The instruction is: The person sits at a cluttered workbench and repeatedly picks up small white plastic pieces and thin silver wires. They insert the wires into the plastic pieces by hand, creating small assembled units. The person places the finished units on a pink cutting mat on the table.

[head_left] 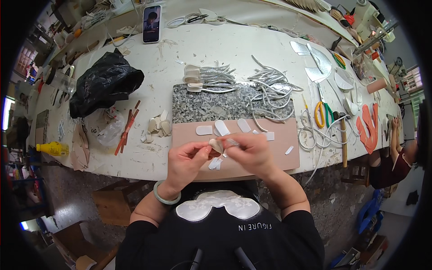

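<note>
- White table [189,49], long and cluttered; a black bag [104,82] lies on its left part
- Granite slab [211,104] in the middle; silver strips [270,92] are heaped on its right end
- Pink board [279,150] just in front of the slab, with small white pieces [222,127] on it
- Left hand [186,160] and right hand [253,150] meet over the board; fingers of both are closed on a small beige piece [216,145] between them
- Scissors [322,113] right of the slab
</note>
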Action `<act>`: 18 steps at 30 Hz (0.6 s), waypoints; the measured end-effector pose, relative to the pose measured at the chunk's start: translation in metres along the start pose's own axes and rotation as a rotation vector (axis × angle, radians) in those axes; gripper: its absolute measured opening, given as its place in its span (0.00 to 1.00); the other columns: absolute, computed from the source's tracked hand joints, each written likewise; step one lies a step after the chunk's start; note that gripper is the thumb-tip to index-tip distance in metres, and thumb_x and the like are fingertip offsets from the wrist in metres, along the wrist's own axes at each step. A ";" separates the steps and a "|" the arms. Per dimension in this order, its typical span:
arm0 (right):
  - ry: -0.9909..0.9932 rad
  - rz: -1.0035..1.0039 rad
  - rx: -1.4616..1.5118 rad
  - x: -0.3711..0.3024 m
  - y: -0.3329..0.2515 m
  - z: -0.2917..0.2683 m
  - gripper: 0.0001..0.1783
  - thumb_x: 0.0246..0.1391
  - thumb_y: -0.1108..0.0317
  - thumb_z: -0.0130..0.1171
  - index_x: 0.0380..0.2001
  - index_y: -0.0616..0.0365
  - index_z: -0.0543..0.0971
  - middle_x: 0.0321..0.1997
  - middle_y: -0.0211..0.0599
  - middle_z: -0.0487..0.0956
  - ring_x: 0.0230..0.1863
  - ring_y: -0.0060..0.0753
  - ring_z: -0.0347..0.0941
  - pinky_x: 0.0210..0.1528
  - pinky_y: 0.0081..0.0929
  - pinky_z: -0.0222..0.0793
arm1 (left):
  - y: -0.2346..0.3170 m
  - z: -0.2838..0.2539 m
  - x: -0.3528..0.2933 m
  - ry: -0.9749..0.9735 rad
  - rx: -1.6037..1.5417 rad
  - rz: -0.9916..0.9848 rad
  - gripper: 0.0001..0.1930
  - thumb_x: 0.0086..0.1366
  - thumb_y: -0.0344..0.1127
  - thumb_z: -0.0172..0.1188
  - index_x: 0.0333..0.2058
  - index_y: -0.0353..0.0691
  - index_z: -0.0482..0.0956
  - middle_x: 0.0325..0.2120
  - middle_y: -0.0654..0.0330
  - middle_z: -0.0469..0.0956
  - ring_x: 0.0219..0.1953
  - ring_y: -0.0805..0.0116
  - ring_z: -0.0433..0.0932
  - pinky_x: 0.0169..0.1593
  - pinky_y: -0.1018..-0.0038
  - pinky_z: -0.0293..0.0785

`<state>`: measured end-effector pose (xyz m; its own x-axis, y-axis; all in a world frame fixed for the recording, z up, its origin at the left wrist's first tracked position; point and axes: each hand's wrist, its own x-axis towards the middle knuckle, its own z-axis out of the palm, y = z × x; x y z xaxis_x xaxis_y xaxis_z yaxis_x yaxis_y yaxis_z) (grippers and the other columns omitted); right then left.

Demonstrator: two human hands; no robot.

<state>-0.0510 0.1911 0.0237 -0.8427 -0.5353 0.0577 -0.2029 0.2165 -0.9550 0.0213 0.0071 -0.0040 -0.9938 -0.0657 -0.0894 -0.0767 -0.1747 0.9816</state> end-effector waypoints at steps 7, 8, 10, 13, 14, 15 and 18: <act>-0.058 -0.193 -0.039 -0.014 0.016 -0.031 0.06 0.48 0.76 0.65 0.32 0.62 0.82 0.30 0.33 0.78 0.23 0.18 0.68 0.21 0.17 0.60 | 0.002 -0.008 0.009 -0.012 -0.374 -0.319 0.10 0.67 0.31 0.53 0.35 0.29 0.78 0.30 0.50 0.82 0.33 0.57 0.85 0.37 0.69 0.84; -0.008 -0.273 -0.148 -0.013 0.011 -0.025 0.07 0.47 0.77 0.65 0.32 0.62 0.81 0.33 0.35 0.78 0.23 0.20 0.68 0.21 0.17 0.60 | 0.001 -0.007 0.011 -0.030 -0.371 -0.339 0.09 0.67 0.31 0.53 0.35 0.29 0.78 0.30 0.50 0.82 0.33 0.58 0.85 0.37 0.69 0.84; 0.033 -0.250 -0.159 -0.012 0.000 -0.018 0.15 0.42 0.83 0.65 0.37 0.61 0.80 0.41 0.40 0.78 0.29 0.27 0.75 0.26 0.20 0.69 | 0.001 -0.003 0.014 -0.062 -0.365 -0.379 0.09 0.67 0.31 0.53 0.35 0.31 0.78 0.30 0.51 0.81 0.33 0.58 0.84 0.37 0.69 0.84; 0.037 -0.491 -0.205 -0.009 0.018 -0.013 0.18 0.41 0.86 0.63 0.38 0.62 0.79 0.39 0.41 0.80 0.36 0.30 0.80 0.34 0.22 0.76 | 0.004 -0.003 0.013 -0.095 -0.338 -0.348 0.06 0.67 0.29 0.54 0.37 0.32 0.77 0.32 0.54 0.81 0.34 0.61 0.84 0.40 0.70 0.82; 0.022 -0.427 -0.162 -0.009 0.017 -0.013 0.17 0.42 0.85 0.64 0.38 0.62 0.79 0.38 0.40 0.80 0.35 0.29 0.80 0.33 0.21 0.76 | 0.002 -0.004 0.011 -0.111 -0.338 -0.341 0.05 0.67 0.28 0.55 0.37 0.32 0.77 0.33 0.55 0.80 0.35 0.63 0.83 0.42 0.70 0.82; 0.006 -0.362 -0.118 -0.010 0.014 -0.013 0.16 0.43 0.84 0.64 0.38 0.62 0.79 0.38 0.40 0.80 0.35 0.29 0.80 0.33 0.20 0.76 | -0.003 -0.002 0.010 -0.069 -0.303 -0.192 0.05 0.66 0.26 0.56 0.38 0.31 0.77 0.34 0.55 0.80 0.36 0.64 0.83 0.43 0.72 0.81; -0.014 -0.293 -0.047 -0.010 0.009 -0.010 0.12 0.46 0.81 0.64 0.37 0.62 0.79 0.35 0.38 0.80 0.31 0.27 0.78 0.30 0.20 0.74 | -0.007 0.008 0.011 -0.036 -0.260 0.034 0.07 0.64 0.22 0.58 0.42 0.30 0.77 0.39 0.56 0.78 0.39 0.68 0.81 0.47 0.74 0.80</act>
<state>-0.0490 0.2066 0.0172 -0.7383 -0.5914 0.3243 -0.4593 0.0886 -0.8838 0.0100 0.0152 -0.0104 -0.9981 -0.0413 -0.0465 -0.0248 -0.4201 0.9071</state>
